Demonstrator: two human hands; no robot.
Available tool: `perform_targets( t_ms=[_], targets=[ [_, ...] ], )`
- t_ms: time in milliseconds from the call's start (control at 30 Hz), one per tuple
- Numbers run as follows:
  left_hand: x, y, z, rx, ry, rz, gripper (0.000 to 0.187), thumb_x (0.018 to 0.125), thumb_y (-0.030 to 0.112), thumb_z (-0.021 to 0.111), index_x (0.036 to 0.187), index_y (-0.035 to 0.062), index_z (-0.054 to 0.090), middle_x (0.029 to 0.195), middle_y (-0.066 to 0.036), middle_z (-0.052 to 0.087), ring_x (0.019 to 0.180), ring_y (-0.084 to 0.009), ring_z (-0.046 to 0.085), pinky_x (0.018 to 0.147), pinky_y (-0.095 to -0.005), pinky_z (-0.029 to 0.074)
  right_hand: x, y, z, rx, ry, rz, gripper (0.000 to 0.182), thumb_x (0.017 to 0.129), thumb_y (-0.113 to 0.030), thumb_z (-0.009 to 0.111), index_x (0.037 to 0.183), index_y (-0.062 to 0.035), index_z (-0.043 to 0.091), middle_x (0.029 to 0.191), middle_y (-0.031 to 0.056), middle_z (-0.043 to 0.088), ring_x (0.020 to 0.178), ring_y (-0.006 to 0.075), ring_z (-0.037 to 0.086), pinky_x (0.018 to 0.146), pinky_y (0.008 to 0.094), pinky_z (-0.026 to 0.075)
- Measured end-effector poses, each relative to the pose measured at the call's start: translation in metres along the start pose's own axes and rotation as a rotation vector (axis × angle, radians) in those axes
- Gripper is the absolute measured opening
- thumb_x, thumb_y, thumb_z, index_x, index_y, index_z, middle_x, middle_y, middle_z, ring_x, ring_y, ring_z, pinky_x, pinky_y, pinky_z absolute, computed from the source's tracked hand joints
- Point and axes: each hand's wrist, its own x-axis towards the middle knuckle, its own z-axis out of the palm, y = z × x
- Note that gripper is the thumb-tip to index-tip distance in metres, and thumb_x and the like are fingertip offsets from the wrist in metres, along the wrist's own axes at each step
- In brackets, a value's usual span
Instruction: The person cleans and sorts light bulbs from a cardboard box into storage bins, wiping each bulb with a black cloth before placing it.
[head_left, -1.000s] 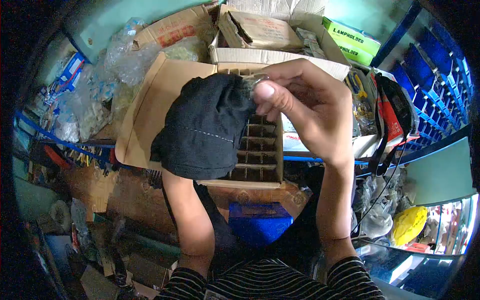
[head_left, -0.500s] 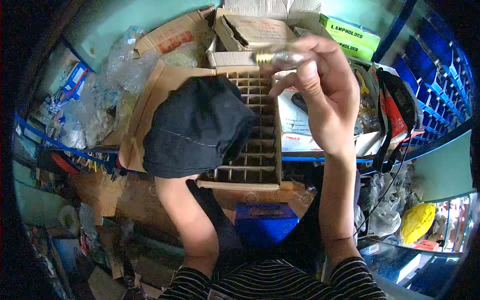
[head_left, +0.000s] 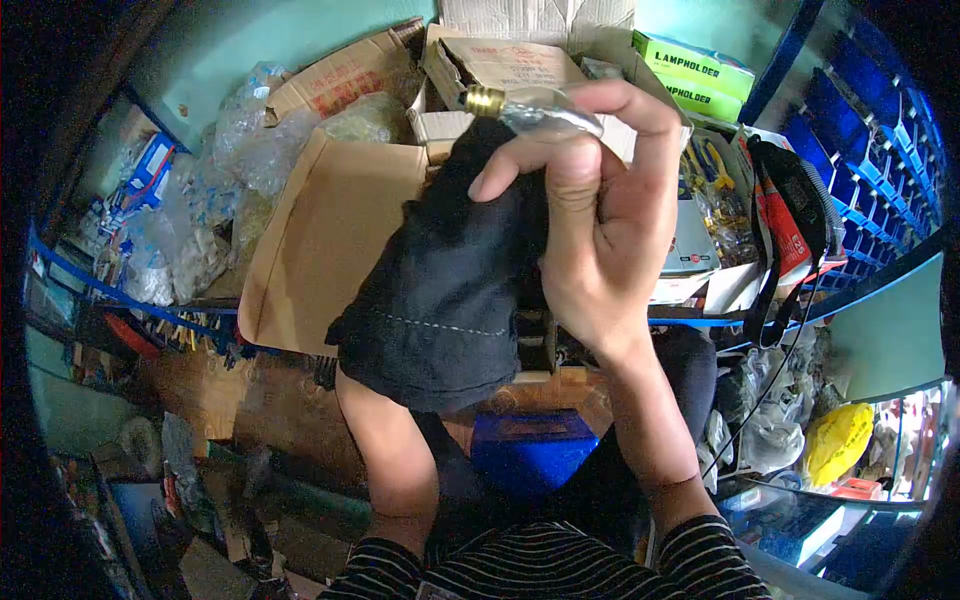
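My right hand [head_left: 615, 210] pinches a small light bulb [head_left: 548, 113] by its glass, between thumb and fingers. The bulb lies sideways, its brass screw base [head_left: 485, 100] pointing left. A black cloth [head_left: 440, 290] covers my left hand like a loose mitt, hiding the fingers; only the wrist [head_left: 368, 398] and forearm show below it. The cloth's upper end reaches up just under the bulb's base. Both hands are over a cardboard box with dividers [head_left: 537, 350], now mostly hidden by the cloth; its wide flap [head_left: 325, 240] folds out to the left.
Behind stand an open carton [head_left: 510, 62] and green lampholder boxes [head_left: 692, 75]. Clear plastic bags [head_left: 235, 150] pile up at the left. On the right are pliers [head_left: 715, 165], a black strap [head_left: 790, 190] and blue bins [head_left: 870, 160]. A blue box [head_left: 530, 445] sits below.
My right hand has moved left and slightly down with the bulb. The cloth-covered left hand has swung right and upward, its top now by the bulb, covering most of the divided box.
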Motion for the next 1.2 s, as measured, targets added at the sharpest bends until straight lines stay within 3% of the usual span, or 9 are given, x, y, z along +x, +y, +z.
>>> perform_targets(
  t_ms=[200,300,500,567,667,767,900,967,1200],
  targets=[
    [-0.001,0.006,0.003,-0.048,0.037,0.009,0.035,0.091,0.008,0.060,0.124,-0.0004,0.057,0.120,-0.013,0.062,0.113,-0.0263,0.058,0.104,-0.0358,0.041,0.005,-0.002,-0.009,-0.122,0.174,-0.024,0.027,0.107,-0.020,0.043,0.125,-0.0002,0.042,0.069,0.0069,0.062,0.058,0.0065,0.051,0.055,0.0193,0.034],
    [0.023,0.006,0.006,-0.135,0.070,-0.015,0.035,0.091,0.008,0.060,0.124,-0.0004,0.057,0.120,-0.013,0.062,0.112,-0.0260,0.058,0.104,-0.0356,0.041,0.006,-0.008,-0.016,-0.120,0.082,0.012,0.030,0.107,-0.021,0.044,0.128,0.0005,0.041,0.066,0.0048,0.058,0.057,0.0064,0.048,0.054,0.0197,0.034],
    [0.046,0.009,0.012,-0.306,0.101,-0.069,0.034,0.091,0.007,0.060,0.124,-0.0004,0.057,0.120,-0.013,0.062,0.112,-0.0255,0.058,0.104,-0.0350,0.041,0.008,-0.015,-0.012,-0.034,0.101,-0.008,0.031,0.106,-0.019,0.047,0.129,0.0013,0.043,0.065,0.0045,0.056,0.056,0.0069,0.048,0.053,0.0195,0.035],
    [0.048,0.010,0.015,-0.337,0.110,-0.072,0.034,0.091,0.007,0.060,0.124,-0.0004,0.057,0.120,-0.013,0.062,0.112,-0.0253,0.058,0.104,-0.0348,0.041,0.008,-0.018,-0.016,-0.116,0.048,-0.008,0.029,0.105,-0.018,0.049,0.126,0.0017,0.046,0.067,0.0038,0.056,0.056,0.0069,0.048,0.053,0.0195,0.036],
    [0.044,0.013,0.019,-0.349,0.137,-0.067,0.034,0.091,0.007,0.060,0.124,-0.0005,0.057,0.120,-0.013,0.062,0.112,-0.0250,0.058,0.104,-0.0345,0.041,0.009,-0.013,-0.018,-0.209,-0.100,-0.096,0.024,0.101,-0.013,0.057,0.118,0.0028,0.055,0.084,0.0056,0.061,0.063,0.0081,0.053,0.056,0.0196,0.042],
    [0.038,0.015,0.022,-0.353,0.166,-0.061,0.034,0.091,0.007,0.059,0.124,-0.0005,0.057,0.119,-0.013,0.063,0.112,-0.0247,0.058,0.104,-0.0342,0.041,0.006,-0.016,-0.014,-0.212,-0.174,-0.004,0.023,0.096,-0.011,0.065,0.112,0.0039,0.060,0.096,0.0066,0.063,0.072,0.0086,0.059,0.062,0.0205,0.048],
    [0.038,0.016,0.020,-0.378,0.187,-0.063,0.034,0.091,0.007,0.059,0.124,-0.0005,0.057,0.119,-0.012,0.063,0.111,-0.0243,0.058,0.104,-0.0339,0.042,0.003,-0.022,-0.012,-0.191,-0.097,0.208,0.023,0.094,-0.018,0.068,0.107,0.0004,0.063,0.085,0.0048,0.065,0.070,0.0092,0.059,0.061,0.0230,0.047],
    [0.041,0.016,0.018,-0.400,0.196,-0.065,0.034,0.091,0.006,0.059,0.124,-0.0005,0.057,0.119,-0.012,0.063,0.111,-0.0241,0.058,0.103,-0.0337,0.042,0.003,-0.026,-0.010,-0.211,-0.033,0.306,0.021,0.090,-0.023,0.072,0.099,-0.0042,0.067,0.080,0.0064,0.066,0.067,0.0147,0.062,0.061,0.0279,0.048],
    [0.036,0.016,0.020,-0.409,0.231,-0.068,0.033,0.091,0.006,0.059,0.124,-0.0006,0.057,0.119,-0.012,0.063,0.111,-0.0234,0.059,0.103,-0.0330,0.042,0.004,-0.021,-0.012,-0.233,-0.081,0.194,0.029,0.093,-0.028,0.069,0.083,-0.0005,0.066,0.067,0.0089,0.062,0.060,0.0148,0.057,0.056,0.0286,0.045]
  ],
)
